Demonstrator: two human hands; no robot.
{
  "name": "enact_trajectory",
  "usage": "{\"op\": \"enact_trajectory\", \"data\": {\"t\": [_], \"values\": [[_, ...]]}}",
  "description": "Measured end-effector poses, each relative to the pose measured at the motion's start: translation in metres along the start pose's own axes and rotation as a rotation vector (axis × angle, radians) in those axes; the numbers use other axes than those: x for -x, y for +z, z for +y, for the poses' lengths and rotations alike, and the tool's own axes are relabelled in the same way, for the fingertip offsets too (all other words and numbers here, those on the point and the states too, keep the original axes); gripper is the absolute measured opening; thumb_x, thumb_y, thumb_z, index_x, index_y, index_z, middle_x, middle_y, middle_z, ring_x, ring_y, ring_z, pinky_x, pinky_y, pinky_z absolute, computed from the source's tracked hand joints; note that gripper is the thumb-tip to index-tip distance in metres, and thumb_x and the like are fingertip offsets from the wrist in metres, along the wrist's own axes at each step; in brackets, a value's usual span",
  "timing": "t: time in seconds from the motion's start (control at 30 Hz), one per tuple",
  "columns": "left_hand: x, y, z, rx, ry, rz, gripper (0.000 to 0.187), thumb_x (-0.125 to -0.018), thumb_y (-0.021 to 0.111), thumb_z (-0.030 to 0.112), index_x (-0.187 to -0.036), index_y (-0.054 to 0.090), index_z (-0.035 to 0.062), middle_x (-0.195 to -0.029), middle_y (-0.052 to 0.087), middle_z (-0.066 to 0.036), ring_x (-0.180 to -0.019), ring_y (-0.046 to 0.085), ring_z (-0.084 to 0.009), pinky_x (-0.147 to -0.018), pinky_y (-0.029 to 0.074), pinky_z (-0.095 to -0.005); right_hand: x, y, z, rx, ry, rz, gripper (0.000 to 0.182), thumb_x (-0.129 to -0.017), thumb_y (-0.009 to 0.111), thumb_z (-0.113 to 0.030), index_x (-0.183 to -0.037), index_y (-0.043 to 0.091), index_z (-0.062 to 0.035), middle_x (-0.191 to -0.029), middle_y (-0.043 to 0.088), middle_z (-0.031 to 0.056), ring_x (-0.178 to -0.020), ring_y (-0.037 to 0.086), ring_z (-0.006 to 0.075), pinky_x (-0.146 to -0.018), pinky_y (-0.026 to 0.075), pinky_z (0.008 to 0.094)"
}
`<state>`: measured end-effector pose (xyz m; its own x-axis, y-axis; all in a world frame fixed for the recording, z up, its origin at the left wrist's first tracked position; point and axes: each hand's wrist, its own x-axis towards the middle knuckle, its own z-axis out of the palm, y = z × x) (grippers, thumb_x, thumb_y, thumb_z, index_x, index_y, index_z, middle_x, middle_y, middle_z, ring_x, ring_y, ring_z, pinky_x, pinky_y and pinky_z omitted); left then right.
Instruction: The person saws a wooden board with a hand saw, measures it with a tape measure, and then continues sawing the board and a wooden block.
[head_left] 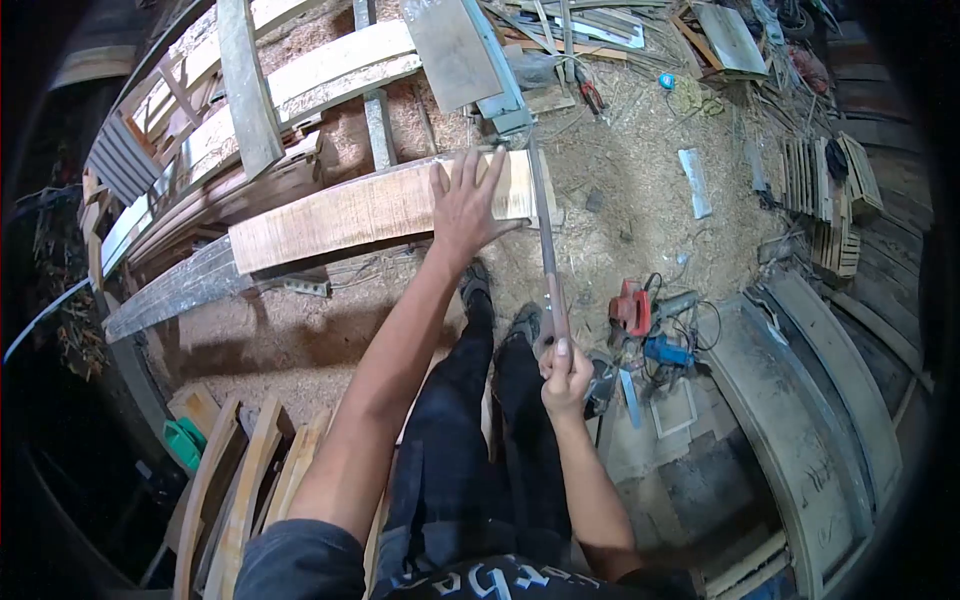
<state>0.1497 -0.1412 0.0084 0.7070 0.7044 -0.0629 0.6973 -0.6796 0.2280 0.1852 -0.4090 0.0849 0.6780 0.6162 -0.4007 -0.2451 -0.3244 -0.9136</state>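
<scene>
A thick, pale wooden board (340,220) lies crosswise in front of me, propped on other timber. My left hand (463,208) rests flat on it close to its right end, fingers spread and thumb pointing toward the saw. In my right hand (567,380), the fingers are wrapped round the handle end of a handsaw (546,225). Its long, narrow blade points away from me and crosses the right end of the board. A short strip of pale wood shows just right of the blade. My feet stand below the board, on the sawdust.
A red power tool (631,308) and a blue power tool (668,351) lie with cords right of my right hand. Large curved panels (790,420) stand at lower right, curved timbers (245,480) at lower left. Red-handled pliers (592,96) lie beyond the saw.
</scene>
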Motion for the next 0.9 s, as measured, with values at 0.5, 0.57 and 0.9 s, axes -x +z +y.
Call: {"op": "enact_trajectory", "data": {"t": [0.5, 0.57, 0.9], "values": [[-0.040, 0.017, 0.005, 0.104, -0.280, 0.320, 0.032, -0.096, 0.053, 0.037, -0.098, 0.062, 0.0070, -0.100, 0.062, -0.012, -0.102, 0.057, -0.0286, -0.097, 0.037, -0.0402, -0.047, 0.002, 0.028, 0.186, -0.058, 0.088, 0.042, -0.098, 0.059, -0.032, -0.071, 0.056, 0.0003, -0.054, 0.045, 0.0029, -0.053, 0.044, 0.0105, -0.050, 0.034, 0.0311], [-0.044, 0.017, 0.007, 0.106, -0.318, 0.309, 0.033, -0.096, 0.054, 0.039, -0.099, 0.062, 0.0073, -0.101, 0.061, -0.012, -0.103, 0.056, -0.0287, -0.098, 0.037, -0.0409, -0.054, 0.007, 0.024, 0.211, -0.064, 0.111, 0.041, -0.097, 0.060, -0.031, -0.072, 0.057, 0.0011, -0.055, 0.045, 0.0048, -0.053, 0.044, 0.0117, -0.050, 0.035, 0.0320], [-0.046, 0.012, 0.004, 0.132, -0.233, 0.258, 0.034, -0.095, 0.056, 0.041, -0.097, 0.061, 0.0069, -0.099, 0.059, -0.012, -0.101, 0.055, -0.0285, -0.096, 0.038, -0.0407, 0.060, -0.048, 0.060, 0.367, -0.039, 0.130, 0.043, -0.096, 0.056, -0.029, -0.064, 0.054, 0.0006, -0.053, 0.044, 0.0061, -0.049, 0.044, 0.0151, -0.048, 0.036, 0.0341]]}}
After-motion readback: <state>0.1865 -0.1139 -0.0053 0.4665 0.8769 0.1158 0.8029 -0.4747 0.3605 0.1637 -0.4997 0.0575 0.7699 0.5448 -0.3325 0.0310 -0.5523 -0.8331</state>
